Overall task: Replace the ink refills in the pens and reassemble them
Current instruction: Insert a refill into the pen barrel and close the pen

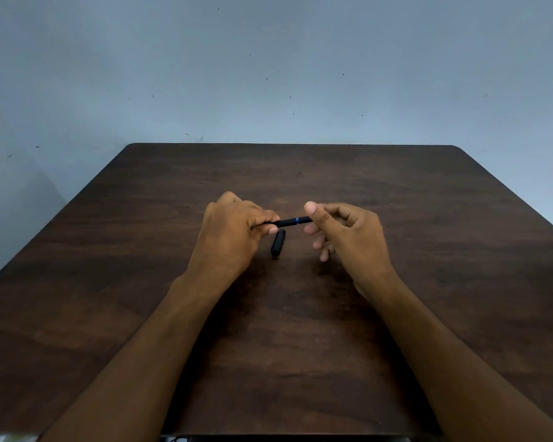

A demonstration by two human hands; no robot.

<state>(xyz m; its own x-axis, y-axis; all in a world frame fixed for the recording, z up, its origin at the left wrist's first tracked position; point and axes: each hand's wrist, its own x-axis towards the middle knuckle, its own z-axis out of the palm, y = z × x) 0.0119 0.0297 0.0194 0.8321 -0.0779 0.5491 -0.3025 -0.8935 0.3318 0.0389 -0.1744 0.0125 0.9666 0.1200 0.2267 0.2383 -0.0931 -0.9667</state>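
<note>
You are holding the black pen (292,221) level above the desk (428,218), left hand (233,231) closed around its barrel and right hand (342,231) pinching the far end, so be twisting gently without bending it, minding the cap (278,243) lying just beneath.

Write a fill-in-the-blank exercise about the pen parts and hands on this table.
1. The slim black pen barrel carries a thin ring coloured ____.
2. The short black cap lies on the dark wooden ____, untouched.
3. The left hand has its grip closed on the barrel's ____ end.
4. The right hand meets the barrel's other end at its ____.

Missing words: blue; table; left; thumb
</note>
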